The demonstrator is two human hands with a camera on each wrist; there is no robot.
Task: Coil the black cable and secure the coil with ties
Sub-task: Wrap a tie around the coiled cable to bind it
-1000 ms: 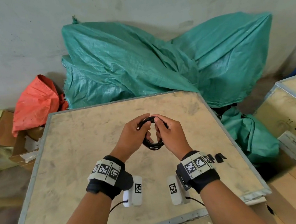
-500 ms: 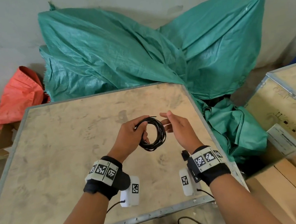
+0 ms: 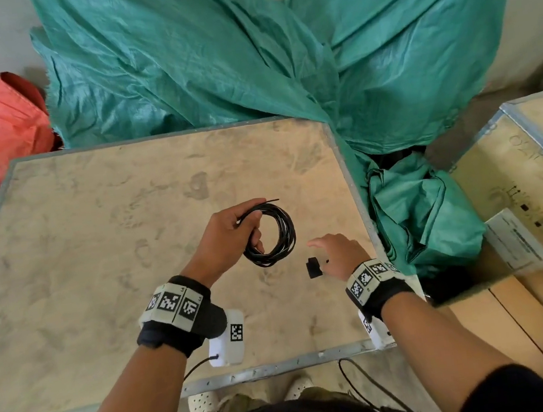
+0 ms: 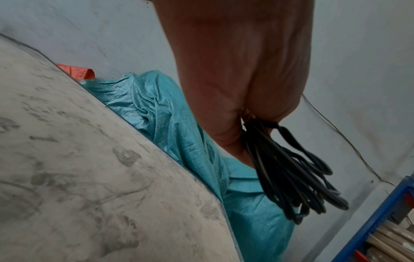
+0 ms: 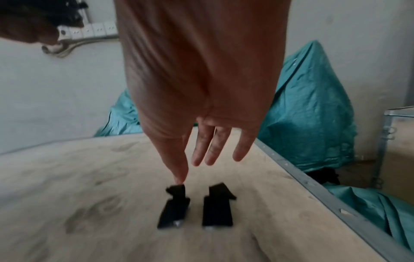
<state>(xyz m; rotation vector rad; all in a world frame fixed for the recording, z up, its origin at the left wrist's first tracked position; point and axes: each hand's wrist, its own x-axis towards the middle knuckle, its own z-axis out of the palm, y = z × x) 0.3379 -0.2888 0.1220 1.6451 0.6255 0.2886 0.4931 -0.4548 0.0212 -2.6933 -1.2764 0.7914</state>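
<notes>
Left hand (image 3: 224, 238) has the black cable (image 3: 272, 235) wound into a round coil and is gripping one side of it, fingers curled through the ring, holding it up clear of the surface (image 3: 94, 236). Right hand (image 3: 338, 254) is reaching down toward the ties, fingers long and loosely spread, holding nothing; in the right wrist view its forefinger (image 5: 177, 170) is right at the upturned tip of the nearer tie, and whether it actually touches is too blurred to call.

So where are we? The coiling looks done: several loops lie bunched together, and one short loose end pokes out from the top of the coil. From the left wrist view the loops hang in a tight bundle below the curled fingers. No tie is on the coil yet, so the securing step is all still ahead, and I'd judge this to be the pick-up of the first tie.

Now the count. One cable, one coil. Two black ties (image 5: 173, 209), lying side by side on the surface near its right edge, just apart from each other, each a short flat strap with one end kinked up. Head view shows only one of them clearly; the right hand covers the other. Two hands, one busy, one free.
</notes>
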